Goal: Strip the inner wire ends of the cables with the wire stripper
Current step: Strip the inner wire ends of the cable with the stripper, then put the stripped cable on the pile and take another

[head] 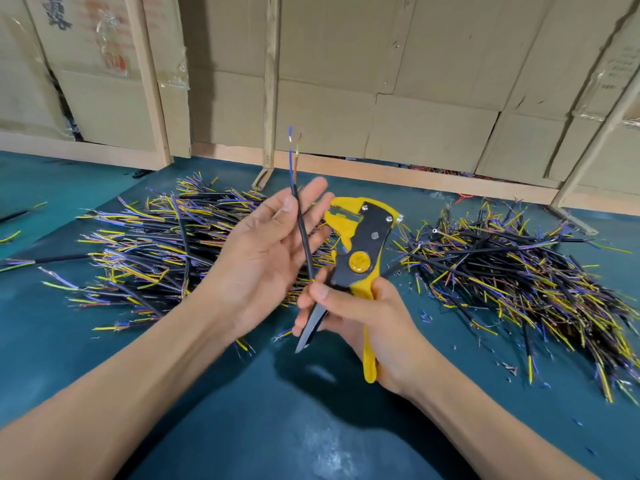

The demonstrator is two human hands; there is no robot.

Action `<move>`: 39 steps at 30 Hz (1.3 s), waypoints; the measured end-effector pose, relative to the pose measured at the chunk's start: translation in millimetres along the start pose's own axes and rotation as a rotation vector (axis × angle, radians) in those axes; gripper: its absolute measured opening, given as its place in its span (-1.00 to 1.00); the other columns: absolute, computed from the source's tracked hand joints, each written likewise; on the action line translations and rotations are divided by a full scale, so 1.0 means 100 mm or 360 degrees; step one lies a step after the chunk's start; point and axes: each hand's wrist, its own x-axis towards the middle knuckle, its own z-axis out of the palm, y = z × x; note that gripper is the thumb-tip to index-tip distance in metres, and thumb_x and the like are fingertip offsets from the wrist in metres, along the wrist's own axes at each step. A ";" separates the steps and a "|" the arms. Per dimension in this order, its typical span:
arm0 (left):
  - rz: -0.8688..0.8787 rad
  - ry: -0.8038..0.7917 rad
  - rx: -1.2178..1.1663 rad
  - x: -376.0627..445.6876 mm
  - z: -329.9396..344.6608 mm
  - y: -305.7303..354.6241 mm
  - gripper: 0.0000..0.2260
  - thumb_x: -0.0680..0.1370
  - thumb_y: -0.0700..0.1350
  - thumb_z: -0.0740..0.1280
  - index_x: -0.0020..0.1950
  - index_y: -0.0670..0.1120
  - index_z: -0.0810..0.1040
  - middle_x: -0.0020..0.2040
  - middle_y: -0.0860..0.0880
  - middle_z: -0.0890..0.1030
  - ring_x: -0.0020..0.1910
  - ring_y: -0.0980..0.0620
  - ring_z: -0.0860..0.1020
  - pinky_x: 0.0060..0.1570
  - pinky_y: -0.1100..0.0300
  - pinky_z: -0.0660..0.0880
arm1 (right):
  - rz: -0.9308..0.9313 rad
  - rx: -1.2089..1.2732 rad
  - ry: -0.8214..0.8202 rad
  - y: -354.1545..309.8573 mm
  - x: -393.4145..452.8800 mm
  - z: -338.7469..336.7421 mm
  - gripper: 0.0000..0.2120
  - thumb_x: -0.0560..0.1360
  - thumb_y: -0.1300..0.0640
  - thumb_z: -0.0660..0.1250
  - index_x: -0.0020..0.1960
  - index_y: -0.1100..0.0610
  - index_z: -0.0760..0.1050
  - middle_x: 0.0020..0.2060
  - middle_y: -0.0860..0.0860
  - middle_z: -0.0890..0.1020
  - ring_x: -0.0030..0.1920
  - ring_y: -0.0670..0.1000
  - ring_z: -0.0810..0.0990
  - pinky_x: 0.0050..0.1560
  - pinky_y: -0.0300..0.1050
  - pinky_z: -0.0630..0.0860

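Note:
A short black cable (303, 230) stands nearly upright over the table, its blue and yellow inner wires fanning out at the top. My right hand (374, 317) pinches the cable's lower end between thumb and forefinger. The same hand grips the yellow and black wire stripper (363, 244), jaws pointing up and away. My left hand (256, 258) is behind the cable, palm up and fingers spread; the thumb lies beside the sheath without closing on it.
A big pile of cables (156, 247) lies on the left of the teal table (311, 427) and another pile (502, 271) on the right. Cardboard boxes (346, 81) and wooden battens (270, 81) wall off the far edge. Insulation scraps dot the table.

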 end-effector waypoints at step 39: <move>0.0148 -0.0203 0.1773 -0.09 -0.07 0.01 -0.80 0.59 -0.09 0.38 -0.23 -0.05 0.61 -0.37 0.08 0.57 -0.46 0.20 0.36 -0.40 0.41 0.28 | -0.0435 0.0045 0.0741 -0.56 0.11 -0.59 -0.83 0.41 0.30 0.49 -0.04 0.26 0.55 -0.14 0.23 0.65 -0.26 0.22 0.67 -0.13 0.10 0.66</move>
